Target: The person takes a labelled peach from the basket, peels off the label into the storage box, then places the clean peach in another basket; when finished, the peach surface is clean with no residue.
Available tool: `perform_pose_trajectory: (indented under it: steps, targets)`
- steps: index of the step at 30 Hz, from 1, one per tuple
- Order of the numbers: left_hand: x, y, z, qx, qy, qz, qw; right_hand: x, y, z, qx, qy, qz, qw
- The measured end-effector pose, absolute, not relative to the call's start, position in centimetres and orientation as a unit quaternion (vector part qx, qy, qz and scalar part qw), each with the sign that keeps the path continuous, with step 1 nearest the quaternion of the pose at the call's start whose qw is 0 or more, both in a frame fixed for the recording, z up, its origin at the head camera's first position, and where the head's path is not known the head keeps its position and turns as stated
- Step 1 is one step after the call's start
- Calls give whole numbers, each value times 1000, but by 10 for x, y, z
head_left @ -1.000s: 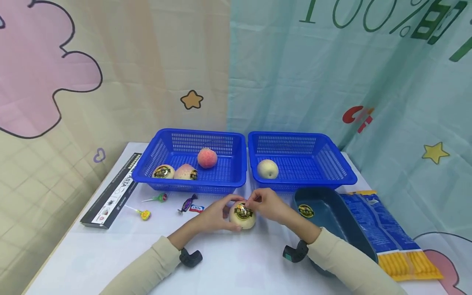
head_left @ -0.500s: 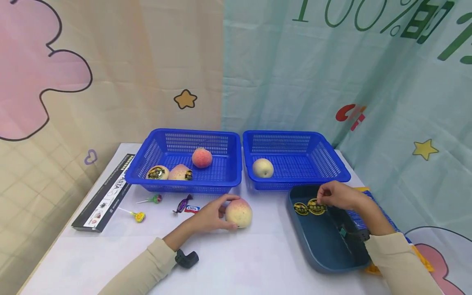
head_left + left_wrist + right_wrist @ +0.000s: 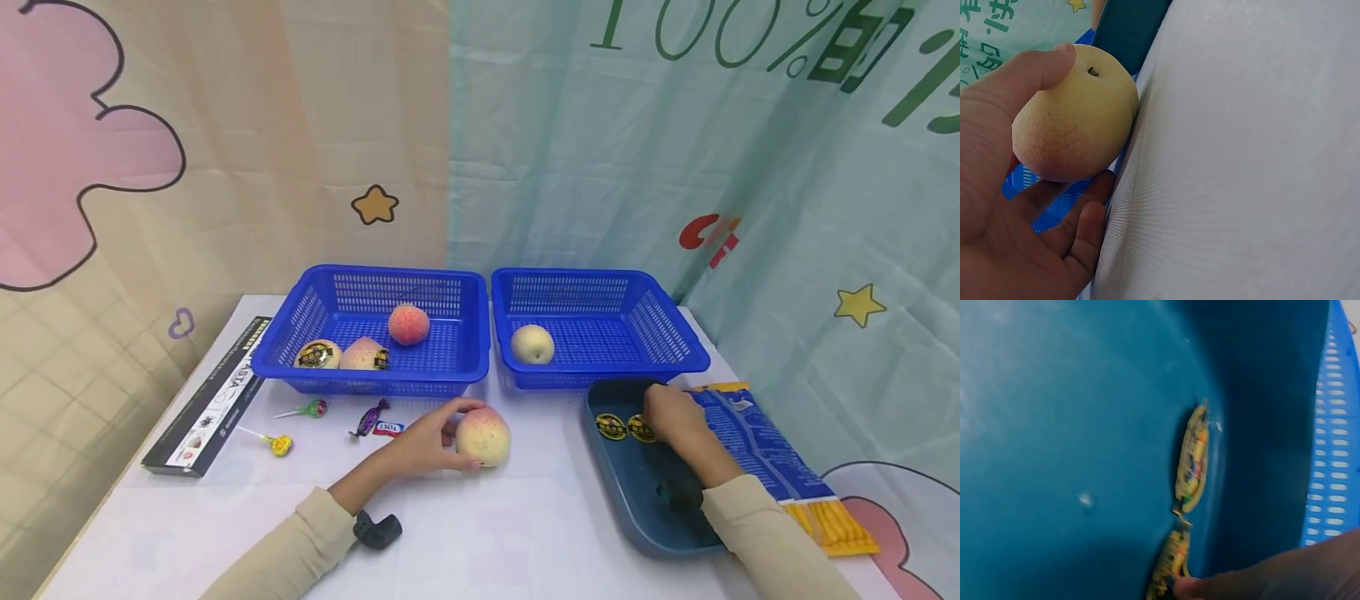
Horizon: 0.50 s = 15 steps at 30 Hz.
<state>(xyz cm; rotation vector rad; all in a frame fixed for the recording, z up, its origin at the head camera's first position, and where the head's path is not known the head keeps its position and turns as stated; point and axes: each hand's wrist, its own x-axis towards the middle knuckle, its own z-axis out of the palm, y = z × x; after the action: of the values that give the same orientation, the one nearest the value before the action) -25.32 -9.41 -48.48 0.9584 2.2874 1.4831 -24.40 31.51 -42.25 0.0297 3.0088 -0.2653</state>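
Observation:
My left hand (image 3: 429, 443) holds a pale yellow peach (image 3: 484, 438) with a pink blush on the white table, thumb on the near side and fingers on the far side. In the left wrist view, the peach (image 3: 1075, 122) shows its small stem pit under the thumb. Over at the right, my right hand (image 3: 675, 417) reaches into a dark teal basin (image 3: 633, 508), fingers bent, at a black-and-gold sticker (image 3: 639, 428). A digit's tip overlaps that sticker (image 3: 1169, 565) in the right wrist view. Beside it lies a second sticker (image 3: 611, 427).
Behind are two blue baskets: the left basket (image 3: 450, 367) holds three peaches, two with stickers; the right basket (image 3: 600, 377) holds one pale fruit (image 3: 532, 344). Lollipops (image 3: 281, 445), a purple-wrapped candy (image 3: 370, 418) and a long box (image 3: 206, 408) lie left. A blue-yellow bag (image 3: 780, 454) lies right.
The sticker has come off the peach. My right hand has carried it rightward into the basin and lowered it there beside the other sticker. My left hand keeps its hold on the peach.

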Motion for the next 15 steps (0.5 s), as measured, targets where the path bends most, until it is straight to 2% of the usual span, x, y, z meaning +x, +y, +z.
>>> perform_pose_trajectory:
  steps: [10, 15]
  targets:
    - [-255, -95, -485, 338, 788, 502, 112, -243, 315, -428, -11, 999, -44, 9]
    - [-253, -96, -484, 337, 790, 502, 102, -241, 319, -412, -66, 992, -91, 49]
